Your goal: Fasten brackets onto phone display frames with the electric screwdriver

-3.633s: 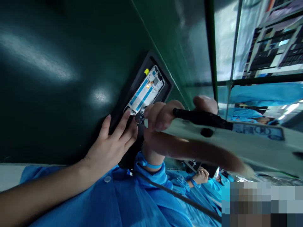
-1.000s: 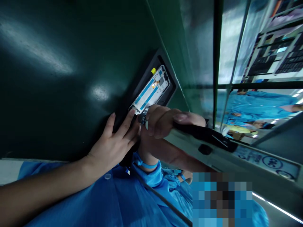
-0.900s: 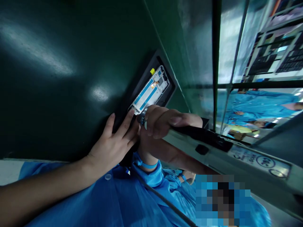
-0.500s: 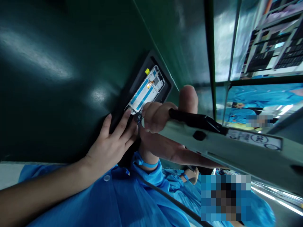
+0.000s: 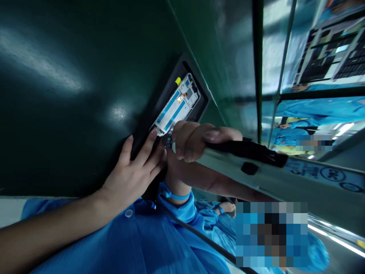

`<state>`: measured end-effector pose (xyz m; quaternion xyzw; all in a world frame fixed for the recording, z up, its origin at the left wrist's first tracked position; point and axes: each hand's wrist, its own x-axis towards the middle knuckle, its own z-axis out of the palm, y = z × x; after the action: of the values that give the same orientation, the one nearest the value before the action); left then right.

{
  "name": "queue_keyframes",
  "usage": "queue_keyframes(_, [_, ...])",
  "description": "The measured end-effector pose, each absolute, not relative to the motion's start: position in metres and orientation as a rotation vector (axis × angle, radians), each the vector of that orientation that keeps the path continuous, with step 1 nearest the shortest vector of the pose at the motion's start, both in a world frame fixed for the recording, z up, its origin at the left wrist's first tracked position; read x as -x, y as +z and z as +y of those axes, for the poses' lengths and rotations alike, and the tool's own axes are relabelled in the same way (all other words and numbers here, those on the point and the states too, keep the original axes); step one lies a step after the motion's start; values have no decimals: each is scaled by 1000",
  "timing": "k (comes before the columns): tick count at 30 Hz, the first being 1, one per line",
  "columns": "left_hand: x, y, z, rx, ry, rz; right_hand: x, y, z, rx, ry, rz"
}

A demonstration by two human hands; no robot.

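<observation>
My right hand (image 5: 194, 142) is wrapped round a pale electric screwdriver (image 5: 228, 161) with a black lever, and the thumb now lies along that lever. The tool's tip points at the lower end of an opened phone frame (image 5: 173, 108), silvery with blue strips and a yellow tab. This frame lies in a black tray (image 5: 159, 99). My left hand (image 5: 135, 171) rests with fingers spread at the tray's near end. One fingertip touches the phone's lower edge. The exact spot under the tool tip is hidden by fingers.
The dark green table (image 5: 71, 125) spreads to the left, and a raised green edge (image 5: 196, 64) runs past the tray. A dark cable (image 5: 199, 238) crosses in front of my blue smock. A co-worker's hand (image 5: 228, 208) shows at the lower right; more people in blue are beyond.
My right thumb has come down from a raised position onto the screwdriver's black lever. The tool's body has shifted slightly. My left hand has stayed nearly in place.
</observation>
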<state>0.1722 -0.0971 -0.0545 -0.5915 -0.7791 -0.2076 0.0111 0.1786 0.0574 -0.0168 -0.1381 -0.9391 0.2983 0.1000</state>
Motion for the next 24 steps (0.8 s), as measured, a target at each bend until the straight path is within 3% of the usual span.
queue_keyframes(14, [-169,-54,-99,1906,-642,-2468,-195,10,84,349,860,-2078])
queue_keyframes(20, [-168,-51,-99,1918,-652,-2481,-241,25,98,549,673,-2796])
queue_keyframes(24, [-169,-53,-99,1898,-620,-2455,-228,38,94,466,772,-2967])
